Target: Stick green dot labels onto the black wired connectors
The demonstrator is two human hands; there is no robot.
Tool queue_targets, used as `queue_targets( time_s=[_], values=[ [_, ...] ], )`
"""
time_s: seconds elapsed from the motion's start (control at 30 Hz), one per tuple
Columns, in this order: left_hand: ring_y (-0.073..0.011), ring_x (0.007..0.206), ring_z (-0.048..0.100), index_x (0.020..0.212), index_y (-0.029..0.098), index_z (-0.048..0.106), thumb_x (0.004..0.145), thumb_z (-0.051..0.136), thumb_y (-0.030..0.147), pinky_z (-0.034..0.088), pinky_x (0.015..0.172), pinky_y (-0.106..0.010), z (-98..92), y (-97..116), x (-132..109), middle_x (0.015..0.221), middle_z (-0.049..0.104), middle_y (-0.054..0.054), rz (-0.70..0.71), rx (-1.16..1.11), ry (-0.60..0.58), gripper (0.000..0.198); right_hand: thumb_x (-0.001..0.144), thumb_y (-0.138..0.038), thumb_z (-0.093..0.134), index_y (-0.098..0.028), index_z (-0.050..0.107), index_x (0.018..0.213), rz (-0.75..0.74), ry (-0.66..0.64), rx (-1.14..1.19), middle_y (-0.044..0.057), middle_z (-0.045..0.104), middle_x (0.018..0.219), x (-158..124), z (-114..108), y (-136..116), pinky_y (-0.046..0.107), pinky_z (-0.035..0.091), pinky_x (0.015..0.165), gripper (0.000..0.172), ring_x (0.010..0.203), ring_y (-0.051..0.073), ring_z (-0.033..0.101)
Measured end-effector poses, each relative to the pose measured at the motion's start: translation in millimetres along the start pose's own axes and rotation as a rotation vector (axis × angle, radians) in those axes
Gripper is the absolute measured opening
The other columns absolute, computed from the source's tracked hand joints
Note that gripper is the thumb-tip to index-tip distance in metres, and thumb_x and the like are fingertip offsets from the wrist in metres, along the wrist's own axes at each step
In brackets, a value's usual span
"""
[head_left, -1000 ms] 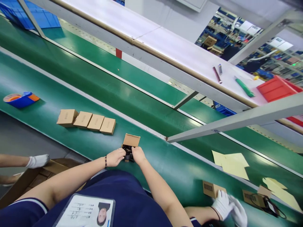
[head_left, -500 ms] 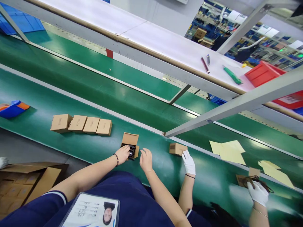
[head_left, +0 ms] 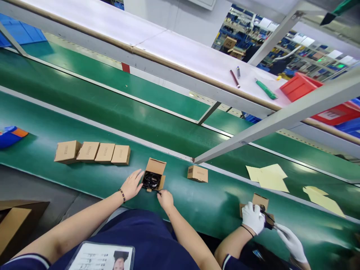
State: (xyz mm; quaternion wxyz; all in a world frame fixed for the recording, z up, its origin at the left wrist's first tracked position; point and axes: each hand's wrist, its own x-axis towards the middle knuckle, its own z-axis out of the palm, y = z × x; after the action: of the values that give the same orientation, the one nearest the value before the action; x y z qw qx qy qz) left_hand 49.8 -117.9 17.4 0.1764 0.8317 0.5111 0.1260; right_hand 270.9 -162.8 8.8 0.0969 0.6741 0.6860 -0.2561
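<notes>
In the head view an open cardboard box [head_left: 156, 165] stands on the green work surface in front of me, its lid tilted back. A coiled black cable [head_left: 152, 180] fills it. My left hand [head_left: 131, 186] is at the box's left side, fingers stretched out and holding nothing. Just off the box's front right corner, my right hand [head_left: 165, 200] is closed, thumb and finger pinched on a small dark piece too small to name. To the left, several closed cardboard boxes [head_left: 120, 155] stand in a row. One more closed box [head_left: 197, 174] sits to the right.
A co-worker's white-gloved hands [head_left: 253, 218] work at another open box [head_left: 261, 200] on the right. Yellow sheets [head_left: 267, 177] lie beyond them. A grey metal post [head_left: 242, 142] slants over the surface. A blue bin [head_left: 12, 137] is at far left, a large carton [head_left: 17, 225] below.
My left hand has come out of the box to its left side. My right hand has moved down and left, closing at the corner. The co-worker's hand has let go of the closed box.
</notes>
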Motion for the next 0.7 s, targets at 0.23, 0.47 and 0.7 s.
queue_targets(
  time_s=[0.23, 0.47, 0.7],
  values=[
    [-0.0268, 0.124, 0.037, 0.136, 0.014, 0.016, 0.078, 0.051, 0.035, 0.037, 0.099, -0.043, 37.1, -4.2, 1.5, 0.135, 0.036, -0.017, -0.157, -0.263, -0.068, 0.07, 0.083, -0.017, 0.038, -0.017, 0.059, 0.099, -0.102, 0.108, -0.115, 0.01, 0.066, 0.084, -3.5, -48.3, -25.2, 0.031, 0.043, 0.07, 0.026, 0.076, 0.02, 0.061],
    [-0.0287, 0.12, 0.042, 0.137, 0.011, 0.009, 0.076, 0.053, 0.028, 0.04, 0.094, -0.042, 49.3, -3.0, 19.2, 0.135, 0.035, -0.021, -0.188, -0.28, -0.118, 0.077, 0.086, -0.025, 0.04, -0.014, 0.053, 0.115, -0.28, 0.212, -0.194, 0.015, 0.058, 0.11, 17.2, -51.5, -25.9, 0.048, 0.023, 0.1, 0.034, 0.119, 0.028, 0.037],
    [-0.0223, 0.133, 0.017, 0.138, 0.01, 0.012, 0.082, 0.037, 0.016, 0.025, 0.105, -0.04, 54.9, 1.6, 10.3, 0.144, 0.02, -0.015, 0.07, -0.03, -0.093, 0.061, 0.085, -0.015, 0.035, -0.012, 0.049, 0.122, -0.237, 0.272, -0.205, 0.014, 0.049, 0.126, 12.9, -17.8, -15.4, 0.055, 0.006, 0.105, 0.039, 0.129, 0.028, 0.025]
  ],
)
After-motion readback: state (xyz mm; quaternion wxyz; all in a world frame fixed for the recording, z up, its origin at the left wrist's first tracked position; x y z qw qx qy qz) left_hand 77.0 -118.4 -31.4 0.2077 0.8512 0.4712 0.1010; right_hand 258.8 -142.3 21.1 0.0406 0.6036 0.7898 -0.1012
